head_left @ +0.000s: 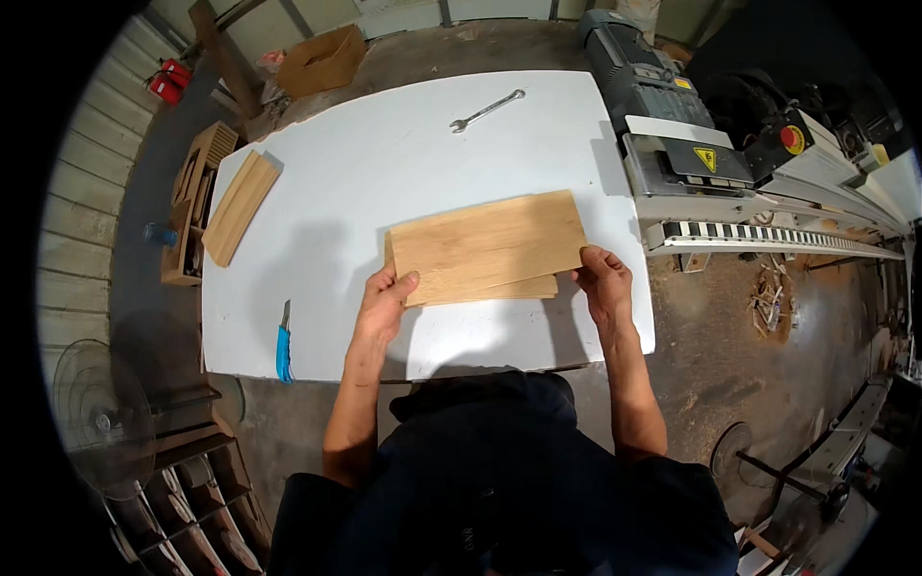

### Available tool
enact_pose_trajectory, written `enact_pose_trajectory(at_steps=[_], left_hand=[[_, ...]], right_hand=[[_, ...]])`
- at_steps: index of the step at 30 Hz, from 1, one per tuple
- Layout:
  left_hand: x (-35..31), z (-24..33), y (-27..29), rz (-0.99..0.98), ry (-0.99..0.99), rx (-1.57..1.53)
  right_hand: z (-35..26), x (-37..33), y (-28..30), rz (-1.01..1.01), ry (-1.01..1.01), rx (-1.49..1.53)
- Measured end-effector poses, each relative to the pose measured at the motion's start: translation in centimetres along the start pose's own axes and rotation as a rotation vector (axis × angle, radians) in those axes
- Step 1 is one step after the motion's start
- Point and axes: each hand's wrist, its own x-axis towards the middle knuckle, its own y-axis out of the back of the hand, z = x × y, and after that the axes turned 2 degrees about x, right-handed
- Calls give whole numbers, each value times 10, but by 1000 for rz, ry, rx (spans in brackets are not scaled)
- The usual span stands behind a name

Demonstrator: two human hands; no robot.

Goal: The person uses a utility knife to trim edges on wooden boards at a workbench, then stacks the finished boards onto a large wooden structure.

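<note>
Between my two hands I hold a flat, light-brown wooden board point(490, 240), tilted with its right end farther away. My left hand point(386, 300) grips its near left corner, the thumb on top. At the near right corner, my right hand point(603, 278) pinches the edge between thumb and fingers. Beneath it lies at least one more wooden board point(523, 290), its near edge and left end peeking out. Both are over the white table point(461, 350).
A blue utility knife point(284, 348) with its blade out lies near the table's front left edge. Farther off are a wrench point(488, 110) and a few wooden pieces point(240, 206). A machine point(691, 154) with a red stop button borders the right side; a cardboard box point(322, 62) stands behind.
</note>
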Motion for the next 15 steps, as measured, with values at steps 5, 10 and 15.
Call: enact_pose_trajectory(at_steps=[5, 10, 15], left_hand=[[-6, 8, 10, 176, -107, 174], [17, -35, 50, 634, -331, 868], [22, -30, 35, 261, -91, 479]], right_hand=[[20, -21, 12, -41, 279, -643], [27, -16, 12, -62, 377, -941], [54, 6, 4, -89, 362, -942]])
